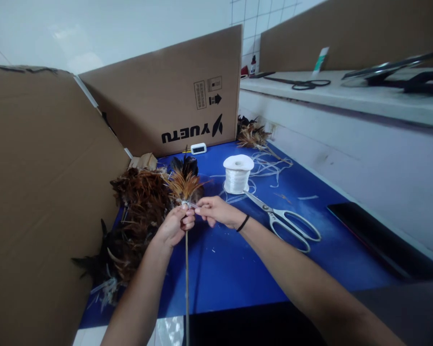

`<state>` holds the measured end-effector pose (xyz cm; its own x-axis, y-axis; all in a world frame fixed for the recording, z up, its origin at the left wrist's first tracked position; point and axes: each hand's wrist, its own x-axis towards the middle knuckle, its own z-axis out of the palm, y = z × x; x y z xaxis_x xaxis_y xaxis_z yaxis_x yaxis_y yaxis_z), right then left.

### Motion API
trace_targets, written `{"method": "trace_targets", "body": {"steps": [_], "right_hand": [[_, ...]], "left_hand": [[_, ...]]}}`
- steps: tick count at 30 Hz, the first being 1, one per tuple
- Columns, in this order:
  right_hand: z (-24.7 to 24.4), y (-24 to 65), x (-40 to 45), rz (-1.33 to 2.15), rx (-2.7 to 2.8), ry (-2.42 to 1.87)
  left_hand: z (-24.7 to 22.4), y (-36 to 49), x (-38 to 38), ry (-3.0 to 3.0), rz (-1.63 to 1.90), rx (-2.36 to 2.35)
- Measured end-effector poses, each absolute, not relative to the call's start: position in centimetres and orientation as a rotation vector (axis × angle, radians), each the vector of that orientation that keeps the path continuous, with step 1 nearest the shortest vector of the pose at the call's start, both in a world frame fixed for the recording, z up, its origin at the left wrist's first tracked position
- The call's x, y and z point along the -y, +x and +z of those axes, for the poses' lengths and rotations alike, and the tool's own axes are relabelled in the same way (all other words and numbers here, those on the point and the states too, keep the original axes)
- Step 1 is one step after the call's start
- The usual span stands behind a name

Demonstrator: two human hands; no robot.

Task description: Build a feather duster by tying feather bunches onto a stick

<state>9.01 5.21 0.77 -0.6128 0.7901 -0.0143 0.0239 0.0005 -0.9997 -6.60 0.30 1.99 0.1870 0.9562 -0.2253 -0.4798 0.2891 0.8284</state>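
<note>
A feather duster (185,184) with brown and black feathers on a thin stick stands nearly upright in front of me. My left hand (176,223) is closed around it just below the feathers, where the stick begins. My right hand (214,210) pinches a strip of clear ribbon (192,205) close beside the feather base. The ribbon reaches the binding at the top of the stick. A white spool (237,175) of ribbon stands on the blue table behind my right hand. Metal scissors (283,218) lie to the right of the spool, blades toward it.
Loose brown feathers (140,206) are heaped on the left against a cardboard panel (39,182). Another cardboard panel (173,91) stands at the back, with a small white device (198,148) before it. More feathers (253,134) and loose ribbon (270,166) lie back right. Black scissors (306,84) rest on the ledge.
</note>
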Motion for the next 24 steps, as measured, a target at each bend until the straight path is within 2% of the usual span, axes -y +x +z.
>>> {"method": "trace_targets", "body": {"steps": [4,9,14,20,24], "right_hand": [[1.6,9.9,-5.7,1.243,1.873,-0.88],[2.9,9.9,-4.7,0.971,2.011,-0.926],[3.0,9.2,-4.0,0.947,1.948,-0.807],[2.3,8.2,-4.0,0.962,1.847,-0.875],[2.4,7.7,-3.0,0.85,1.887,-0.857]], "left_hand": [[1.8,-6.7,-0.4,0.688,1.132,-0.863],[1.7,-6.2,-0.3,0.733,1.155,-0.949],[1.9,-5.7,-0.1,0.782,1.192,-1.049],[1.7,-5.5,-0.2,0.831,1.222,-1.127],[1.0,-5.2,-0.5,0.901,1.281,-1.227]]}}
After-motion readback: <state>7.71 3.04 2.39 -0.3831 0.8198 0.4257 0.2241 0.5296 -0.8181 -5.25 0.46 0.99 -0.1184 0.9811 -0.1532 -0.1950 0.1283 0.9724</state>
